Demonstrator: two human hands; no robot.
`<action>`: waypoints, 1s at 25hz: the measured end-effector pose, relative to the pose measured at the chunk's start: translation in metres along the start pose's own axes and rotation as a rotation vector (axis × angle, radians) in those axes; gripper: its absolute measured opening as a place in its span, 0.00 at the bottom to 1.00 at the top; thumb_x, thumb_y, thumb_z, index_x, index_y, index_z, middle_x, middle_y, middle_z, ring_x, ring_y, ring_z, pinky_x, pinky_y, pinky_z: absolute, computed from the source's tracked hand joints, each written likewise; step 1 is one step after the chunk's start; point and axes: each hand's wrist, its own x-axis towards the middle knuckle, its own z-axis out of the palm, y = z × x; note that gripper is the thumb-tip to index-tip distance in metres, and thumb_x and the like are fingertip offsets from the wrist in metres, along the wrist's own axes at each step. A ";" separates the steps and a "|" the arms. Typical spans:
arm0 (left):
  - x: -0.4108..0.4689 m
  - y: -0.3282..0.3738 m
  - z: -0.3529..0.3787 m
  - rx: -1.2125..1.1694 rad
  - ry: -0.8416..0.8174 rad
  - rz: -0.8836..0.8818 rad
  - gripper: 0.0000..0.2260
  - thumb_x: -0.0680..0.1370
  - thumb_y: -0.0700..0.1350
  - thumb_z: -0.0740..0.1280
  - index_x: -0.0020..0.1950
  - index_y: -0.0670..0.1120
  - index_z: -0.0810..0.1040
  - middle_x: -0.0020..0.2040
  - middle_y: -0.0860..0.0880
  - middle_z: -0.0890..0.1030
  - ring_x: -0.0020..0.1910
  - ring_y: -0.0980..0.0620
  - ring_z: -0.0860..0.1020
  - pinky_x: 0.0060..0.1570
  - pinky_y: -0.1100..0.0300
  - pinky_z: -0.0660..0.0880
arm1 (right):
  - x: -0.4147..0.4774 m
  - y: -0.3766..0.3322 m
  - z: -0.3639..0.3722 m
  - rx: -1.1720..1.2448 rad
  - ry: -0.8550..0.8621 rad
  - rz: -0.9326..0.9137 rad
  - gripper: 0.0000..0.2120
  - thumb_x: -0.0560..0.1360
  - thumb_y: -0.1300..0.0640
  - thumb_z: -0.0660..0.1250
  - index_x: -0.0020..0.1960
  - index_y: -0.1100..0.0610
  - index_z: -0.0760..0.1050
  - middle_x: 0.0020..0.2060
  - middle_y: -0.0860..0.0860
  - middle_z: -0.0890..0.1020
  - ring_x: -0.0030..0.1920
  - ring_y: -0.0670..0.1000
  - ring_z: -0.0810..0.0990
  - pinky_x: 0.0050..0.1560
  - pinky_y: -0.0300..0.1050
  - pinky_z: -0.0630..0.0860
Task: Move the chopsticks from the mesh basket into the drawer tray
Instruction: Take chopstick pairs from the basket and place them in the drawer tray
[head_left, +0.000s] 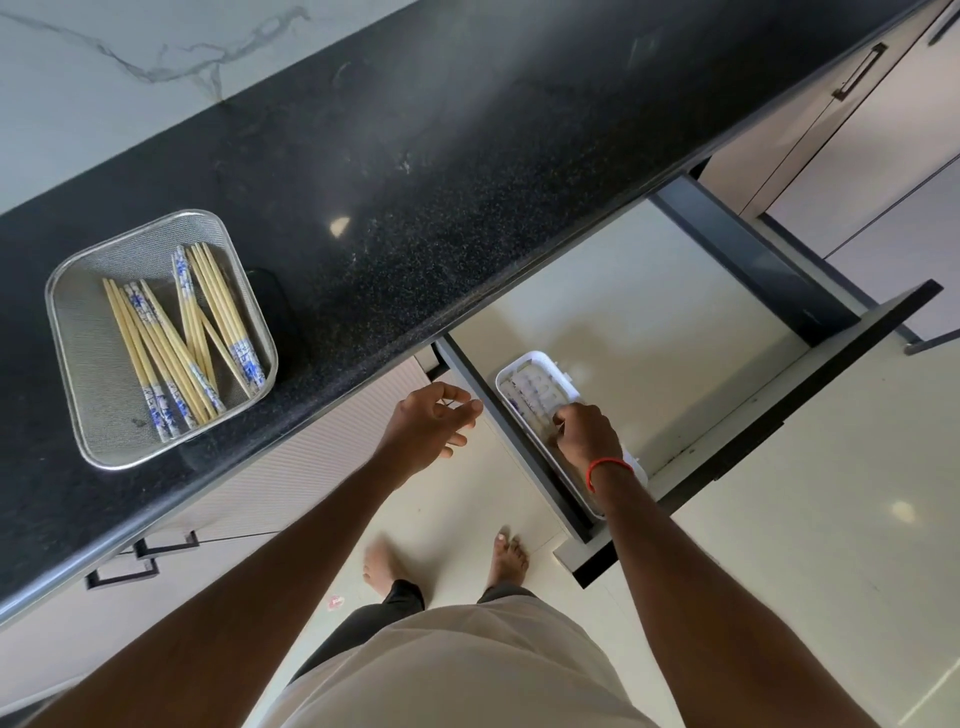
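Mesh basket (93, 332), tabletop (415, 182), 9 o'clock: many chopsticks (182, 332) remain. White drawer tray (535, 364), open drawer, 4 o'clock: some apparently delivered, blurred. Right hand (587, 434) inside tray, fingers curled, contents untellable. Left hand (431, 423) empty, fingers spread. Task partly done.

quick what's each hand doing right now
Left hand: open, empty, beside the drawer.
Right hand: down in the white tray; grip cannot be told.

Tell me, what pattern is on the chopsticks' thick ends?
Blue floral print on white, on the chopsticks in the head view.
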 end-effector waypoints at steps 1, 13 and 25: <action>0.000 -0.001 0.000 -0.001 -0.002 -0.002 0.06 0.77 0.55 0.72 0.49 0.56 0.79 0.42 0.53 0.88 0.37 0.54 0.87 0.38 0.57 0.84 | -0.001 0.001 0.003 -0.018 0.017 -0.006 0.12 0.74 0.64 0.63 0.54 0.57 0.80 0.53 0.60 0.83 0.55 0.64 0.81 0.54 0.52 0.79; 0.001 -0.012 0.003 0.040 -0.017 -0.022 0.07 0.77 0.59 0.71 0.47 0.56 0.80 0.37 0.61 0.87 0.37 0.56 0.87 0.37 0.59 0.84 | -0.006 0.009 0.013 -0.094 0.016 -0.063 0.13 0.77 0.66 0.59 0.55 0.58 0.78 0.51 0.58 0.84 0.54 0.60 0.82 0.53 0.49 0.78; -0.005 -0.017 -0.002 0.064 -0.015 -0.020 0.06 0.77 0.58 0.71 0.47 0.57 0.80 0.38 0.64 0.86 0.37 0.58 0.87 0.41 0.54 0.84 | -0.010 0.009 0.016 -0.174 -0.009 -0.115 0.11 0.78 0.67 0.58 0.58 0.60 0.74 0.54 0.58 0.82 0.55 0.60 0.81 0.54 0.51 0.78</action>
